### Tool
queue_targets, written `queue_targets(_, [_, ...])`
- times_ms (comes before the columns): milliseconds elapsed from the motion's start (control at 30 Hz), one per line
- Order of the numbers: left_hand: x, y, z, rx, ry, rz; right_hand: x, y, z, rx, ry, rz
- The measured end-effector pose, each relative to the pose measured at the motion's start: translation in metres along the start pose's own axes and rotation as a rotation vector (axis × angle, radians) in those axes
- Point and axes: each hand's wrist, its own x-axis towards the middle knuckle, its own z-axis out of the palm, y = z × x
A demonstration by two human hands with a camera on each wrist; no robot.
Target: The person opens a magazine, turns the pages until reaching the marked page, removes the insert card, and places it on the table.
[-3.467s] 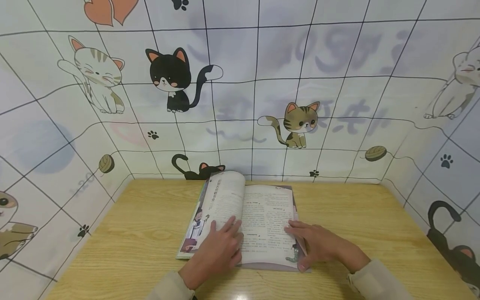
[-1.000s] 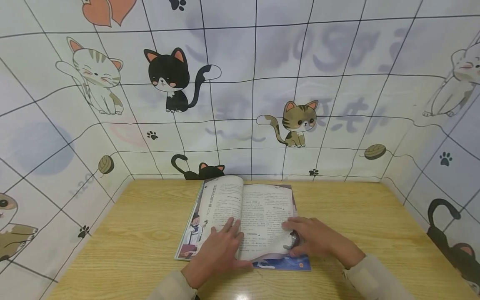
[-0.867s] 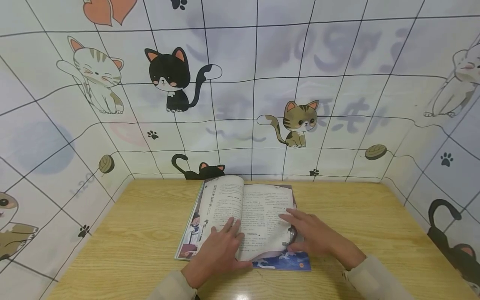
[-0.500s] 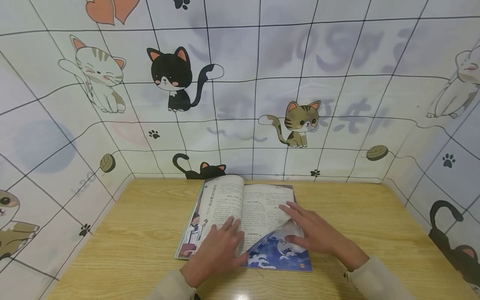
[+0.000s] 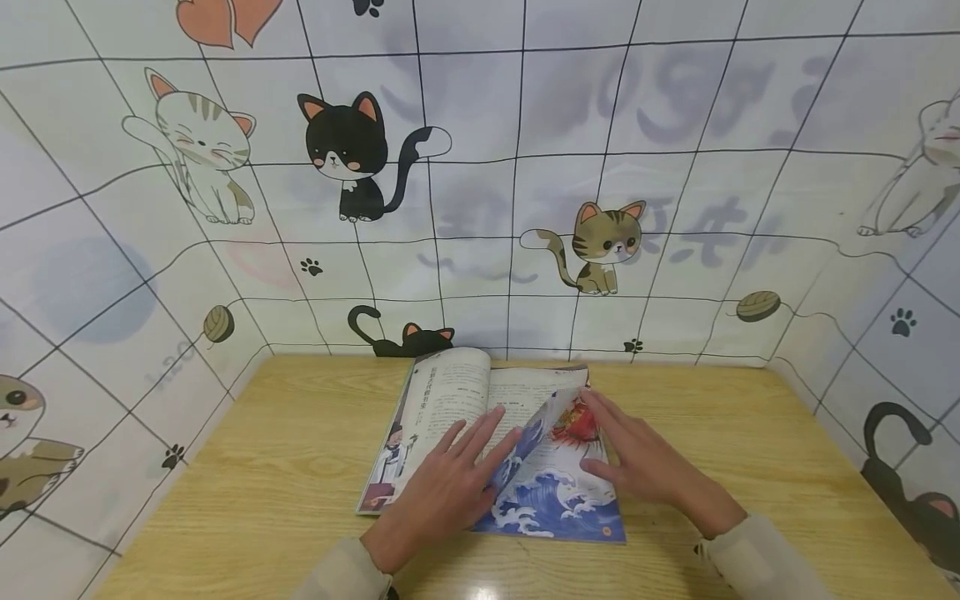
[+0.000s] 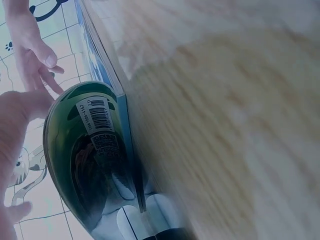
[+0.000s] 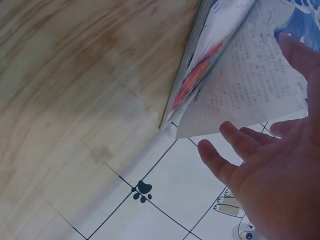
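Note:
An open magazine (image 5: 457, 379) with printed text lies on the table. One right-hand page (image 5: 542, 417) is lifted and folds over toward the left, baring a page with blue waves and a red picture (image 5: 576, 423). My left hand (image 5: 442, 492) spreads over the left side, fingertips reaching the lifted page. The right hand (image 5: 647, 458) has straight fingers at the magazine's right edge, fingertips near the lifted page's corner. In the right wrist view the raised page (image 7: 240, 85) stands beside the extended fingers. The left wrist view shows the green cover (image 6: 65, 135) with a barcode, curved up.
A wooden table (image 5: 285, 442) bears the magazine. Behind it and at both sides rises a white sheet (image 5: 480, 200) with grid lines and cartoon cats. The magazine's far edge lies close to the back sheet.
The right-hand page has come up and folded leftward, uncovering the wave picture. My right hand moved slightly away along the edge; the left hand shifted right toward the page.

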Motion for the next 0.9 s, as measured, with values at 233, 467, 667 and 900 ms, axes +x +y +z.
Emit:
queue_targets(233, [0.003, -0.001, -0.004, 0.091, 0.055, 0.088, -0.004, 0.004, 0.003, 0.019, -0.128, 0.056])
queue_targets(467, [0.002, -0.003, -0.002, 0.164, -0.023, 0.143, -0.011, 0.005, 0.003, 0.079, -0.322, 0.064])
queue_targets(667, [0.001, -0.002, 0.000, 0.179, -0.100, 0.190, -0.015, 0.002, -0.002, 0.136, -0.406, 0.094])
queue_targets(900, [0.000, 0.000, 0.002, 0.162, -0.136, 0.173, -0.015, -0.002, -0.003, 0.133, -0.430, 0.146])
